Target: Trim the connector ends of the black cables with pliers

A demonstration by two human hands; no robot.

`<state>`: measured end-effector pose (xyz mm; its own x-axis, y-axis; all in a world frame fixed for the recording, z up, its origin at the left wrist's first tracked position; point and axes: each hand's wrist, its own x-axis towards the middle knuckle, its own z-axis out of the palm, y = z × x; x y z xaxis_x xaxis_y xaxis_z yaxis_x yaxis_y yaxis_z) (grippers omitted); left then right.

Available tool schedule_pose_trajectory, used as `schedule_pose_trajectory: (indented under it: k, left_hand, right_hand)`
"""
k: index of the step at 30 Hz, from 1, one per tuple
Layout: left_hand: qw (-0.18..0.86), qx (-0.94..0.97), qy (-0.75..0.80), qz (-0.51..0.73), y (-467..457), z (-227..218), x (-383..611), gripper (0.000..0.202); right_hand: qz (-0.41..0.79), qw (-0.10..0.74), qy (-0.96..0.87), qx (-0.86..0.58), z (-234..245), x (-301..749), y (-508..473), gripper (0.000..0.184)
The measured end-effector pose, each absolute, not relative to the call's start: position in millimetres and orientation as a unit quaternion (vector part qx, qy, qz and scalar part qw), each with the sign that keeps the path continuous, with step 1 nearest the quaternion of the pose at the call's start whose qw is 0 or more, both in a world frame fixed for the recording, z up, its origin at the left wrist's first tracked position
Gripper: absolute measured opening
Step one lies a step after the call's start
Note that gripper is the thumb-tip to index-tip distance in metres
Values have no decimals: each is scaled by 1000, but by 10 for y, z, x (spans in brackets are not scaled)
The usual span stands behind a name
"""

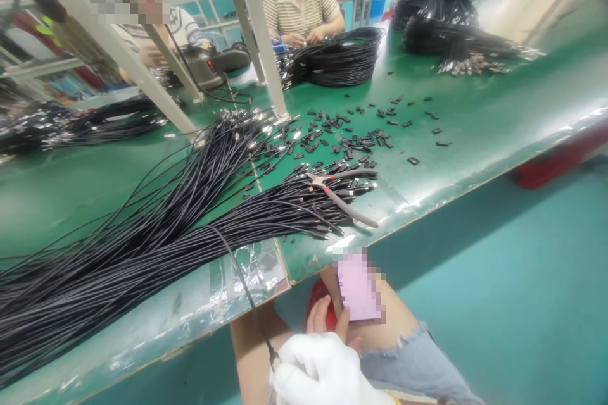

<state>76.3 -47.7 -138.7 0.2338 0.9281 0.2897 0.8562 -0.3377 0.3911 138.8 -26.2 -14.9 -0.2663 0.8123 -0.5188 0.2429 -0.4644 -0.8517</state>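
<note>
In a white glove, my right hand [325, 367] pinches the end of a black cable [247, 294] by its connector, low in front of the table edge. The cable runs up to a large bundle of black cables [190, 253] on the green table. Bare fingers, seemingly of my left hand [327, 317], show just beyond the glove. They are spread, one touching the lower edge of a phone [358, 288] on my thigh; the palm is hidden. Grey-handled pliers [327, 186] lie open across the cable ends.
Many small black pieces [351, 139] are scattered beyond the pliers. A second cable bundle [213, 158], coiled cables [344, 60] and a cable heap [441, 22] lie farther back. White posts [259, 31] rise from the table. Two people [304, 6] sit opposite.
</note>
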Motion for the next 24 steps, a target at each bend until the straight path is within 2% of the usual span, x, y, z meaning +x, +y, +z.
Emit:
schedule_pose_trajectory:
  k: [5,24]
  left_hand:
    - [58,795,562,221,-414,-1459,683,34]
    - [83,789,595,133,-89,-1402,934,39]
  right_hand:
    - [666,218,-436,-564,-43,1417,-235,17]
    - [662,222,-442,-563,-28,1415,-222,19]
